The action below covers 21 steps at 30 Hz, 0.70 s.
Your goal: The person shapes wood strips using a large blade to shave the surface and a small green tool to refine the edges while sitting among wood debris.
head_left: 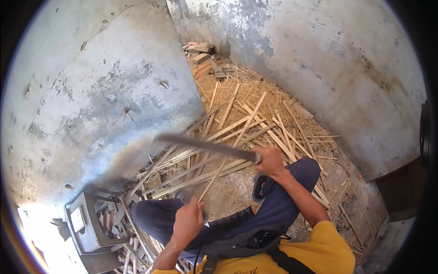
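1 thin strip (212, 181) is gripped in closed left hand (188, 219); blurred blade (205, 145), probably a machete, is clenched in right hand (271, 161). Loose strips (229, 106) strewn on straw (250, 86).

Dark, slanting script (246, 270) stands on the yellow shirt (321, 249), just below the black bag (248, 243). It appears to be one short word, though small and steeply angled; no other writing can be read.
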Each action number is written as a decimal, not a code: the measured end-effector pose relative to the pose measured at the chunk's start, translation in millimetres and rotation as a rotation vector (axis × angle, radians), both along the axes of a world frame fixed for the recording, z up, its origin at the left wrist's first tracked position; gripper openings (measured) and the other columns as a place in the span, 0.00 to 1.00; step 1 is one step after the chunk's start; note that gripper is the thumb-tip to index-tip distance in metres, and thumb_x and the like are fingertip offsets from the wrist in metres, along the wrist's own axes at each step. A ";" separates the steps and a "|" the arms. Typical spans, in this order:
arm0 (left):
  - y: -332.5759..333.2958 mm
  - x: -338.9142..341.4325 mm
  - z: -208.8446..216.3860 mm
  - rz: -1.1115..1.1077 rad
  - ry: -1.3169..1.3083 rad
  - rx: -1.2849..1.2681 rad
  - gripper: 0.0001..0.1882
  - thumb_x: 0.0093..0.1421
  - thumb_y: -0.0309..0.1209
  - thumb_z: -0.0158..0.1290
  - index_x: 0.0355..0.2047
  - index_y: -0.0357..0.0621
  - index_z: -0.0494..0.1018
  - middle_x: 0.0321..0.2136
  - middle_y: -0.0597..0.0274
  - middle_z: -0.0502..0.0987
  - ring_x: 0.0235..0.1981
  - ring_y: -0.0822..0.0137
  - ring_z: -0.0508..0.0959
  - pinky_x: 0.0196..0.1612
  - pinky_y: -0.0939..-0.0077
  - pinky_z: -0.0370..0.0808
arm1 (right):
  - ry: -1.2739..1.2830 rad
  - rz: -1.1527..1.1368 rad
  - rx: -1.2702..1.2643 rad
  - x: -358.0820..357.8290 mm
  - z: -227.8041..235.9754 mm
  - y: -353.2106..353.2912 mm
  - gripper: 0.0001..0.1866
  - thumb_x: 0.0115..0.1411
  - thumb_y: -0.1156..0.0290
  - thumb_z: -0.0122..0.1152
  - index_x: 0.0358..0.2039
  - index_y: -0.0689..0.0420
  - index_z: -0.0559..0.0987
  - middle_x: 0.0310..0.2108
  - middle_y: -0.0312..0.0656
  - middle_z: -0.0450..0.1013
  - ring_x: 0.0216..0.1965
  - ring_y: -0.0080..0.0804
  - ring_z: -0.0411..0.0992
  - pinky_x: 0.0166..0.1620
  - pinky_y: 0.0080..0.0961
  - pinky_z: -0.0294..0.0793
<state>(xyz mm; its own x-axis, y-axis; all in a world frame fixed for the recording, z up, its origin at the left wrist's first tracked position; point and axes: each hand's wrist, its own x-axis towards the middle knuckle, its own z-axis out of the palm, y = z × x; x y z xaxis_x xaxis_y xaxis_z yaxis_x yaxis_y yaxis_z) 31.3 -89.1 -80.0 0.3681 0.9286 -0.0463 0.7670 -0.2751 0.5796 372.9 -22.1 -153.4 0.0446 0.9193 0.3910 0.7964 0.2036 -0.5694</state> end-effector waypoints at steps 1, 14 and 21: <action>0.2 0.5 -1.8 -0.022 -0.007 0.014 0.09 0.73 0.32 0.49 0.37 0.39 0.69 0.23 0.42 0.77 0.29 0.36 0.79 0.32 0.42 0.72 | -0.071 0.042 -0.012 -5.6 4.7 -1.5 0.05 0.48 0.69 0.67 0.28 0.52 0.84 0.21 0.49 0.77 0.23 0.51 0.77 0.29 0.43 0.76; -8.9 -17.1 6.1 0.034 -0.007 -0.044 0.07 0.72 0.31 0.48 0.38 0.40 0.70 0.23 0.46 0.80 0.28 0.38 0.81 0.34 0.42 0.74 | 0.141 -0.232 0.024 10.6 -3.1 15.7 0.09 0.47 0.70 0.67 0.31 0.55 0.85 0.20 0.51 0.77 0.26 0.54 0.78 0.30 0.44 0.76; -6.2 -9.1 5.2 0.012 0.010 -0.052 0.06 0.72 0.27 0.48 0.37 0.38 0.71 0.25 0.43 0.79 0.31 0.37 0.80 0.34 0.45 0.72 | -0.200 0.006 0.168 5.6 -9.9 11.7 0.09 0.48 0.72 0.66 0.32 0.50 0.86 0.18 0.48 0.76 0.20 0.46 0.77 0.26 0.40 0.76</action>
<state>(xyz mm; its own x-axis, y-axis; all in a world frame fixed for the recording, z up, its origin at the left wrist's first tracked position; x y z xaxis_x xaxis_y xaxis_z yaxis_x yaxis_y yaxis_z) 22.2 -95.3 -74.8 0.3562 0.9293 -0.0979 0.7757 -0.2356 0.5855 378.6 -10.4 -163.3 -0.0537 0.8407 0.5389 0.8882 0.2868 -0.3589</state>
